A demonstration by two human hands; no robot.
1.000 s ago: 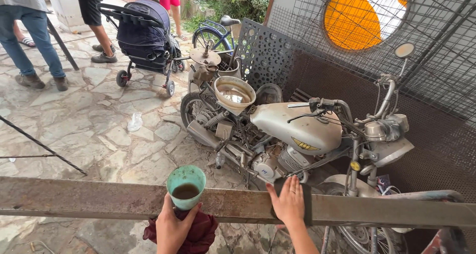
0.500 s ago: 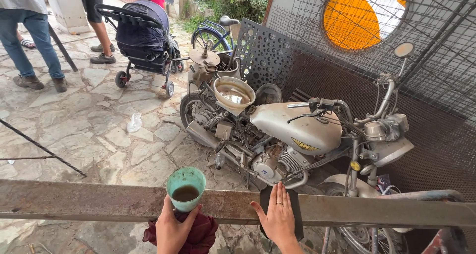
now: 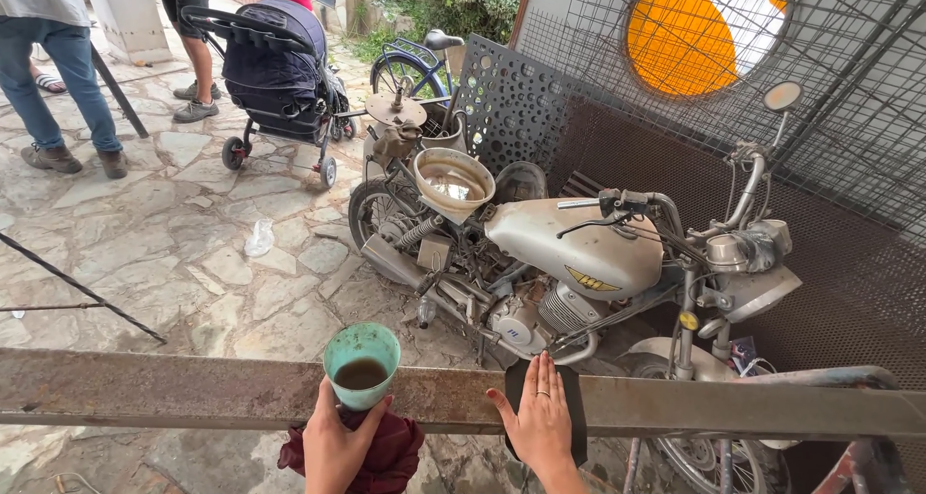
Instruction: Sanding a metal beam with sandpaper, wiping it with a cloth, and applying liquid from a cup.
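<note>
While my left hand [image 3: 340,446] grips the green cup [image 3: 362,362] and red rag [image 3: 386,455], my right hand [image 3: 540,422] lies open, pressing dark sandpaper [image 3: 569,407] on the rusty beam [image 3: 174,388].

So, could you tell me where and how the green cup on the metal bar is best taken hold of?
Grip the green cup around its lower, narrower wall, coming from the near side, much as the left hand does now. It stands upright on the rusty metal bar with dark liquid inside and flares to an open rim, so a side grasp below the rim probably keeps it level and fingers clean.
</note>
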